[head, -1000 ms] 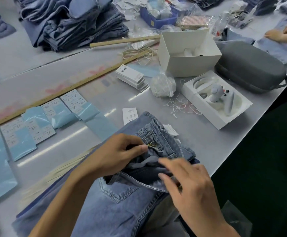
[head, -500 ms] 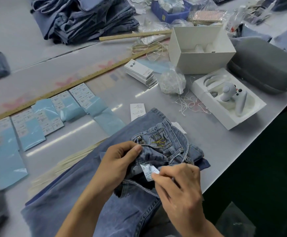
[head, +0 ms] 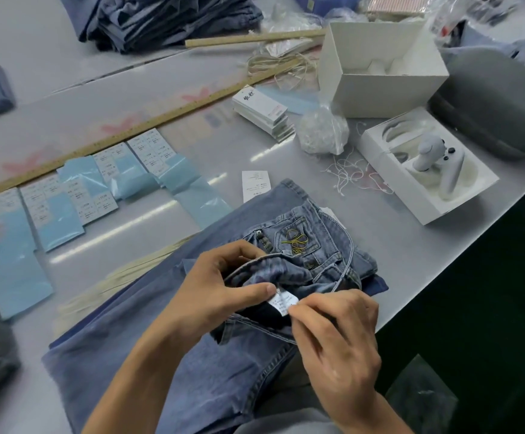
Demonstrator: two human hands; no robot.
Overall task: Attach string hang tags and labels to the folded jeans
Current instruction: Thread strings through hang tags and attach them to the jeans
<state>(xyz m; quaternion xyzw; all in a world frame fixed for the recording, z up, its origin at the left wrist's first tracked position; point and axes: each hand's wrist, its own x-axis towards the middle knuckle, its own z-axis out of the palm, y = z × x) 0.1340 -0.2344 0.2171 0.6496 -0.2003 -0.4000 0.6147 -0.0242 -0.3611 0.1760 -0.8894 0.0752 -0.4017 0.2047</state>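
Head view: jeans (head: pixel 167 355) lay folded on the desk (head: pixel 389 245) edge, waistband turned open. Left hand (head: pixel 217 296) gripped the waistband, thumb pressing the white care label (head: pixel 281 303). Right hand (head: pixel 336 333) fingers pinched together on the label's lower edge. Judgement: keep the label flat and taut, read it fully, then match a tag from the stack (head: pixel 262 111). String pile (head: pixel 355 173) lay near.
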